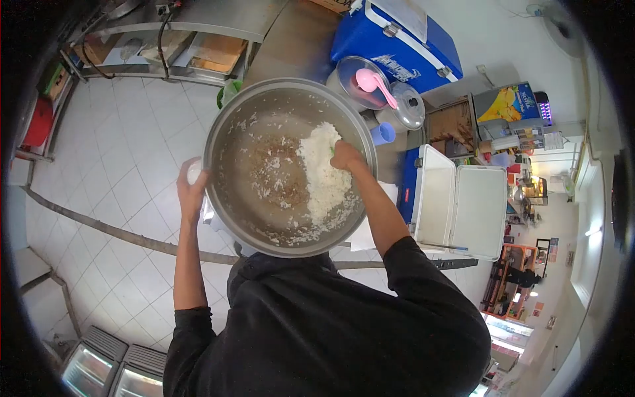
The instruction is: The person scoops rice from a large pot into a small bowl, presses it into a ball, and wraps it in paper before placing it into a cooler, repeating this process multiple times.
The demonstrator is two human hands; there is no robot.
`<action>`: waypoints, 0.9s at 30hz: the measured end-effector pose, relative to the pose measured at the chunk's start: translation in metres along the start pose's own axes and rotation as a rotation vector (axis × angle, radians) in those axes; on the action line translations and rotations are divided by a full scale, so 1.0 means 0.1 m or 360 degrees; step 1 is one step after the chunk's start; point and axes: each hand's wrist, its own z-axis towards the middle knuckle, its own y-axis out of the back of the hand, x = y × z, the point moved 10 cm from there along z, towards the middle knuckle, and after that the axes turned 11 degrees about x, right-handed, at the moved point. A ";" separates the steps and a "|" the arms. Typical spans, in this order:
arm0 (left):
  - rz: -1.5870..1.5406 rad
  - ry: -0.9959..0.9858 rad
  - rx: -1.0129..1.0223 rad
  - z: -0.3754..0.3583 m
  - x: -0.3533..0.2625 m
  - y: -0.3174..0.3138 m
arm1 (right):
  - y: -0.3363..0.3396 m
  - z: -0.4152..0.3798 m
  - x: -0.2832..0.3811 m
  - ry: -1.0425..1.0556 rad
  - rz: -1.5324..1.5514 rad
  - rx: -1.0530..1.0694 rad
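A large round metal pot [225, 198] stands in front of my body, tilted so that I look down into it. White cooked rice [324, 192] is heaped along its right side, with loose grains and a brownish layer on the bottom. My right hand [346, 156] is closed at the top of the heap. A bit of green shows by its fingers; the rest is hidden by hand and rice. At the pot's left side, my left hand [191, 188] is closed around a rounded white piece [194, 173] against the rim, perhaps a covered handle.
Behind the pot are a blue cooler [397, 49], a pink ladle [374, 85] on a clear-lidded container, a lidded metal pot [405, 109] and a blue cup [383, 133]. An open white-lined cooler [435, 192] stands right. Steel shelving [218, 20] is at the back left.
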 end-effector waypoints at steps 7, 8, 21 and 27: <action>-0.0017 -0.0007 -0.0031 0.02 0.10 0.03 | -0.23 -1.01 0.71 0.0195 -0.0132 -0.0450; 0.0000 -0.0007 -0.0034 0.02 0.10 0.03 | -0.18 -1.14 0.81 0.0235 -0.0224 -0.0470; -0.0059 0.0044 -0.0023 -0.02 0.13 0.01 | -0.23 -0.97 0.66 0.0213 -0.0172 -0.0229; 0.0042 0.0016 -0.0093 -0.01 0.12 0.05 | -0.77 -1.39 1.09 0.0387 -0.0222 -0.0182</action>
